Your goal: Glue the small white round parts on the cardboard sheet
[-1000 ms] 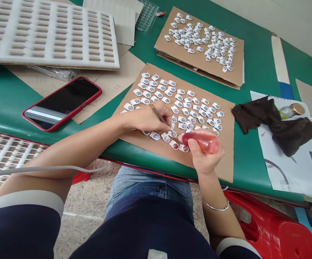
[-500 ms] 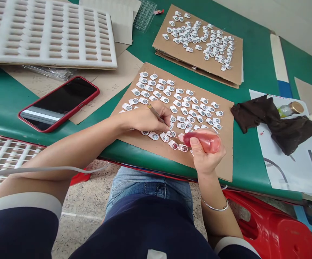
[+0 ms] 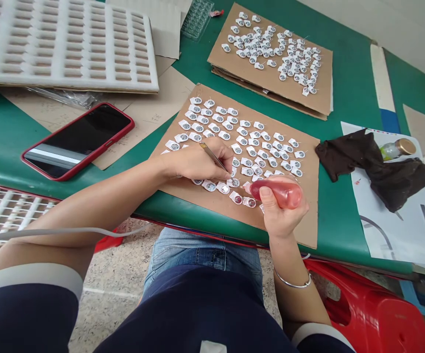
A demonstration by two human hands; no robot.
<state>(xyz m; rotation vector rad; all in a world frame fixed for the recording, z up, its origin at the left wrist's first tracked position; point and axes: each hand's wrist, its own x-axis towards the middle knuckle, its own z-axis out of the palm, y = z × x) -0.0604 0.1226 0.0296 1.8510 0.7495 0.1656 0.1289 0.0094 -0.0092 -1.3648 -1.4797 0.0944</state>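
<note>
In my left hand [image 3: 201, 161] is a pair of metal tweezers [image 3: 211, 155], slanting down so the tips meet a small white tagged disc piece [image 3: 233, 183]. My right hand [image 3: 283, 215] is wrapped round a soft squeeze bottle [image 3: 280, 192] of red liquid. Its nozzle points left, close to the same piece; whether it touches cannot be made out. Rows of similar silver-faced white pieces lie on a cardboard sheet [image 3: 301, 230] under my hands. Two pieces near the front edge, one of them a red-faced piece [image 3: 249, 202], have red on their discs.
Farther back, a cardboard stack [image 3: 230, 61] carries many more such pieces. A red-cased phone [image 3: 78, 142] and a white slotted foam tray [image 3: 153, 59] lie on the left. On the right are a dark cloth [image 3: 348, 152], a small gold-capped jar [image 3: 400, 148] and white paper [image 3: 382, 225].
Both hands, the tweezers and the bottle stay almost in place. The view has shifted very slightly.
</note>
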